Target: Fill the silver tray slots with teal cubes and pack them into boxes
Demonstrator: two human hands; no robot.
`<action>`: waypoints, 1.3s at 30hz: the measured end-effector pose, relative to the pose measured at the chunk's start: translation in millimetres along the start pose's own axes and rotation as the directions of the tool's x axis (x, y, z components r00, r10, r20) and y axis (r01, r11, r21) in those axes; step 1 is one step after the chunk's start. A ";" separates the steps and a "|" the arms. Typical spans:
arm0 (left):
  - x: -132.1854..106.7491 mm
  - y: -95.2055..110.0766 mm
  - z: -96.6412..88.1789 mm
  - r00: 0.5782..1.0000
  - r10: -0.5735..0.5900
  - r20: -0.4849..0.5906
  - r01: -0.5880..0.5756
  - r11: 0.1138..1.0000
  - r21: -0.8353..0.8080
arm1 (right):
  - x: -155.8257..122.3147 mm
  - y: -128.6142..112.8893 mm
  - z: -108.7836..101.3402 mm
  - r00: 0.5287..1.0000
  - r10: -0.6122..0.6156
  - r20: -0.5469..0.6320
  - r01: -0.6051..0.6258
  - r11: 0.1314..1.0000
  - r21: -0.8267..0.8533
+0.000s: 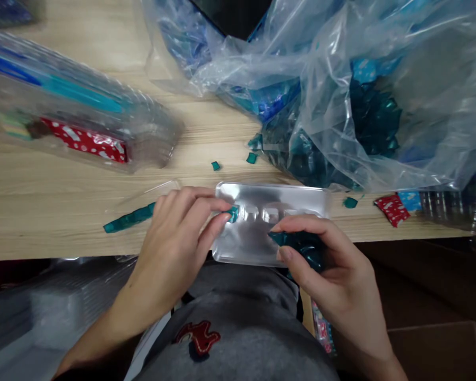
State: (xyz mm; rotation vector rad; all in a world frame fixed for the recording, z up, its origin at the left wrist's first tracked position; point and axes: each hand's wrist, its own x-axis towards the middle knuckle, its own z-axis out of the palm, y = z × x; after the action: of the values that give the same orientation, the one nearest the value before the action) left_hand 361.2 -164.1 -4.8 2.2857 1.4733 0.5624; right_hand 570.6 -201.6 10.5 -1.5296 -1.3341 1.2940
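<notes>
Head view, lower centre: the left hand [174, 233] is pinched on a small teal piece [233, 212], holding it at the leftmost pocket of a clear moulded tray [241, 246]. The right hand [333, 270], apart from the left, is closed around a teal bundle [305, 246] with its fingertips resting on the tray's right side. The tray lies at the near edge of the bench [43, 201] and appears to overhang it slightly. Judged risks: pressure on the overhanging edge could tip the tray into the lap; the light pinch could let the teal piece slip and miss its pocket; the crowded right grip could shed parts of the bundle. Left of the tray lies a teal strip [129, 218]; beyond it, loose teal scraps [252, 157] lie where a sleeve could sweep them off. A red wrapper [392, 208] sits at the right edge. At upper right, a large clear bag [341, 106] of teal foil sags toward the tray and could spill. No brand, label or writing is legible; the white marks on the red wrapper are patterns only.
</notes>
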 end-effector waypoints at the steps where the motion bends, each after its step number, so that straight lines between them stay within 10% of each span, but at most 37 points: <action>1: -0.8 -0.2 -0.1 1.000 0.000 -0.019 0.000 1.000 0.008 | 1.2 -0.1 1.2 1.000 0.028 0.001 -0.028 0.998 0.051; 10: 6.0 22.7 -1.1 0.972 0.231 0.052 -0.213 0.949 -0.234 | 5.7 0.7 4.6 0.987 0.092 0.130 -0.139 0.895 0.424; 18: 5.6 24.8 6.6 0.927 0.368 -0.075 -0.363 0.929 0.074 | -3.1 3.4 9.2 0.982 0.042 0.182 -0.101 0.939 0.330; 30: -13.9 39.3 26.0 0.964 0.188 -0.187 -0.188 0.982 0.017 | -15.1 6.2 5.2 0.973 -0.084 0.213 0.080 0.996 0.029; 39: -8.8 38.3 13.5 0.989 0.146 -0.015 -0.147 0.978 -0.151 | -16.2 10.8 3.3 0.981 -0.127 0.144 0.117 0.990 0.076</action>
State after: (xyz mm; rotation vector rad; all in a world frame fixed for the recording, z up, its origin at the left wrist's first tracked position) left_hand 394.3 -188.2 1.7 2.2861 1.2250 0.6965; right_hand 570.7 -219.9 3.1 -1.3060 -1.4396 1.3821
